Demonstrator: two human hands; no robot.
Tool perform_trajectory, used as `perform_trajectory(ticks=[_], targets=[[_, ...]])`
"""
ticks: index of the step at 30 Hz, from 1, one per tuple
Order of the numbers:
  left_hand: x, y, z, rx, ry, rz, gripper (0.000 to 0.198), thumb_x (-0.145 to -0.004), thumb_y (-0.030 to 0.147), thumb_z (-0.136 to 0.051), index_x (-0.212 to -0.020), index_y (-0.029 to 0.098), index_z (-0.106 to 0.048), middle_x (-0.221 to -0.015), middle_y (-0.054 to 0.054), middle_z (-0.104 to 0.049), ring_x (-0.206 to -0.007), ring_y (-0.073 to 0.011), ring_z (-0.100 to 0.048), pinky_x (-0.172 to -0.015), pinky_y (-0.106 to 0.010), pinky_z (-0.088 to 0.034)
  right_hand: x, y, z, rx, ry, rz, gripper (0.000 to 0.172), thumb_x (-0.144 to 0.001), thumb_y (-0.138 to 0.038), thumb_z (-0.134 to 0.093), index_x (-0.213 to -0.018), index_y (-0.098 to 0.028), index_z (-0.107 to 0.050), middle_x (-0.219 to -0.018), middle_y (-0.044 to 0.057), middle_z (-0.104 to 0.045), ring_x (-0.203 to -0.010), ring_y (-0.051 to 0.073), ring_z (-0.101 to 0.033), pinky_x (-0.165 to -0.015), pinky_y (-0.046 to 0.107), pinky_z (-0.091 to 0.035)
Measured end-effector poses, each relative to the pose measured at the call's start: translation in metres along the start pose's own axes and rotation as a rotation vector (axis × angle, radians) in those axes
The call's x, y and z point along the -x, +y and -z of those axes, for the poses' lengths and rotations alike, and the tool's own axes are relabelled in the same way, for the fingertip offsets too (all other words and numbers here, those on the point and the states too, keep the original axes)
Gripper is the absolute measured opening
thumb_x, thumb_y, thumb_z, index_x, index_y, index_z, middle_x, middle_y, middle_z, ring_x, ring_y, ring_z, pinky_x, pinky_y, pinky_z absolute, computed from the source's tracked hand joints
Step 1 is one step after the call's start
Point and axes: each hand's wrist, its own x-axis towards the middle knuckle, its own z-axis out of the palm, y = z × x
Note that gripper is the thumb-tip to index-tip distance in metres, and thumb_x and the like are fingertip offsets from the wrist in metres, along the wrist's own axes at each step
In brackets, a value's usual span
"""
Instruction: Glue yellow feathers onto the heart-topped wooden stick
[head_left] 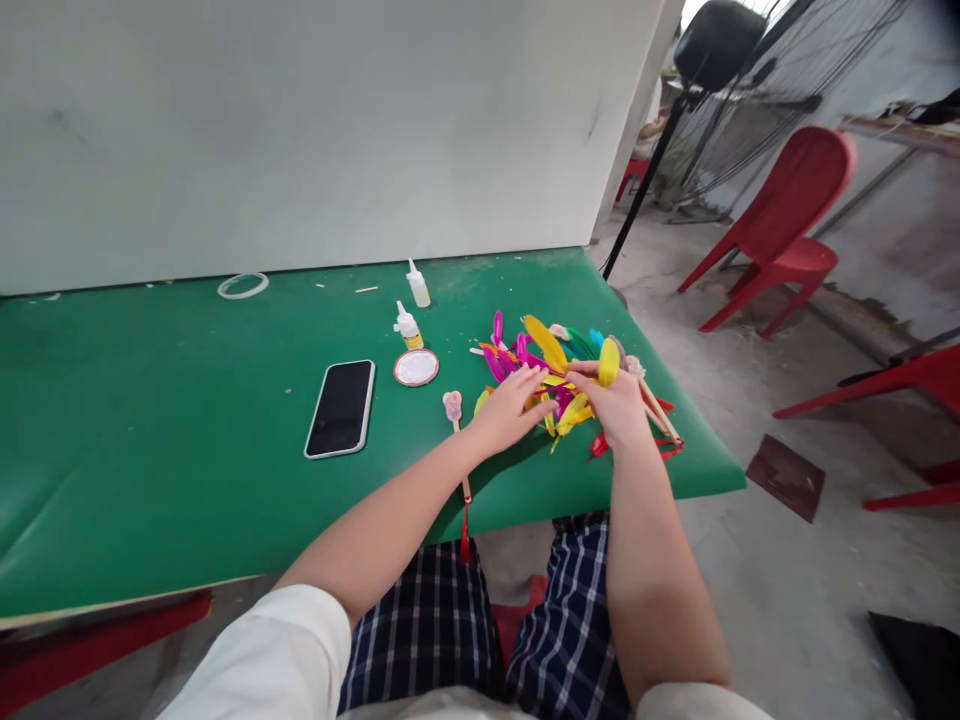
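Note:
A pile of coloured feathers, magenta point(497, 328), yellow point(546, 345) and green point(580, 345), lies at the right end of the green table. Over its left side my left hand point(514, 412) reaches with fingers stretched out and thumb apart, touching the feathers. My right hand point(613, 402) is at the pile's right side, fingers pinched together; a yellow feather point(609, 363) sticks up from its grip. The right fingertips are partly hidden among the feathers. Beneath my left wrist lies a thin wooden stick point(457, 424) with a pink top and a red tassel point(466, 535) hanging over the table edge.
Two small white glue bottles point(409, 328) stand behind a round white lid point(416, 368). A phone point(340, 410) lies left of them, a roll of clear tape point(243, 287) near the wall. More wooden sticks point(660, 412) with red tassels lie right of my right hand. A red chair point(787, 220) stands beyond.

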Motion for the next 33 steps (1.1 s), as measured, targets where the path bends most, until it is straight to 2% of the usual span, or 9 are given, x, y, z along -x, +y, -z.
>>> perform_trajectory(ticks=[2,4,8,12,14,20,25,29,33], targets=[[-0.003,-0.001,0.009,0.347,0.179,0.120,0.046,-0.084,0.050,-0.045,-0.114,0.016,-0.056,-0.121,-0.012,-0.057,-0.114,-0.0230,-0.051,-0.096,-0.039,-0.039,0.005,-0.004,-0.009,0.064,-0.056,0.032,0.018,-0.063,-0.028,-0.069,-0.078,-0.018,-0.070,-0.080,0.003,-0.069,-0.079,0.017,-0.062,-0.076,0.031,-0.047],[-0.005,-0.004,0.019,0.639,0.332,0.225,0.042,-0.080,0.050,-0.050,-0.098,0.014,-0.062,-0.099,-0.010,-0.066,-0.091,-0.0193,-0.061,-0.079,-0.032,-0.048,0.010,-0.007,-0.020,0.110,-0.132,0.029,0.018,-0.063,-0.028,-0.069,-0.078,-0.019,-0.071,-0.080,0.002,-0.069,-0.078,0.016,-0.062,-0.077,0.031,-0.047],[0.002,-0.015,0.042,0.836,0.463,0.375,0.033,-0.068,0.043,-0.067,-0.078,0.013,-0.063,-0.073,-0.003,-0.065,-0.064,-0.0121,-0.060,-0.059,-0.023,-0.047,0.016,-0.006,-0.039,0.067,-0.227,-0.011,0.023,-0.066,-0.037,-0.068,-0.078,-0.018,-0.070,-0.077,0.003,-0.067,-0.069,0.014,-0.060,-0.069,0.027,-0.046],[0.024,-0.030,0.067,0.692,0.430,0.453,0.029,-0.068,0.041,-0.067,-0.073,0.013,-0.063,-0.057,0.000,-0.060,-0.053,-0.0113,-0.057,-0.051,-0.022,-0.045,0.018,-0.007,-0.054,-0.291,-0.249,-0.116,0.050,-0.081,-0.058,-0.039,-0.083,-0.016,-0.066,-0.073,0.005,-0.062,-0.049,0.008,-0.049,-0.048,0.024,-0.040],[0.037,-0.036,0.077,0.630,0.399,0.468,0.027,-0.068,0.039,-0.066,-0.073,0.013,-0.064,-0.056,0.000,-0.060,-0.052,-0.0120,-0.058,-0.051,-0.023,-0.046,0.018,-0.009,-0.062,-0.400,-0.319,-0.137,0.052,-0.083,-0.059,-0.034,-0.085,-0.017,-0.065,-0.070,0.004,-0.059,-0.048,0.008,-0.046,-0.044,0.023,-0.036],[0.066,-0.046,0.097,0.534,0.393,0.488,0.022,-0.069,0.035,-0.067,-0.072,0.013,-0.065,-0.062,-0.001,-0.064,-0.052,-0.0096,-0.057,-0.053,-0.022,-0.047,0.026,-0.006,-0.093,-0.266,-0.510,-0.228,0.051,-0.081,-0.062,-0.040,-0.100,-0.020,-0.063,-0.053,-0.004,-0.038,-0.036,0.003,-0.019,-0.035,0.020,-0.010],[0.074,-0.050,0.106,0.509,0.351,0.449,0.021,-0.070,0.033,-0.065,-0.078,0.014,-0.066,-0.059,0.001,-0.062,-0.051,-0.0092,-0.055,-0.050,-0.021,-0.044,0.032,-0.002,-0.105,-0.174,-0.520,-0.228,0.050,-0.081,-0.059,-0.042,-0.102,-0.019,-0.062,-0.051,-0.005,-0.037,-0.035,0.004,-0.020,-0.034,0.020,-0.015],[0.073,-0.053,0.108,0.508,0.351,0.465,0.021,-0.071,0.034,-0.064,-0.073,0.013,-0.063,-0.059,0.001,-0.060,-0.051,-0.0088,-0.055,-0.049,-0.020,-0.044,0.033,-0.001,-0.105,-0.047,-0.547,-0.187,0.055,-0.082,-0.061,-0.036,-0.097,-0.015,-0.064,-0.055,-0.001,-0.053,-0.035,0.006,-0.032,-0.034,0.021,-0.023],[0.071,-0.056,0.102,0.554,0.322,0.504,0.021,-0.075,0.034,-0.060,-0.076,0.013,-0.059,-0.066,-0.002,-0.062,-0.052,-0.0095,-0.058,-0.043,-0.017,-0.041,0.032,0.002,-0.103,0.253,-0.531,-0.174,0.059,-0.083,-0.062,-0.030,-0.086,-0.015,-0.067,-0.065,0.003,-0.065,-0.034,0.008,-0.038,-0.037,0.024,-0.030]])
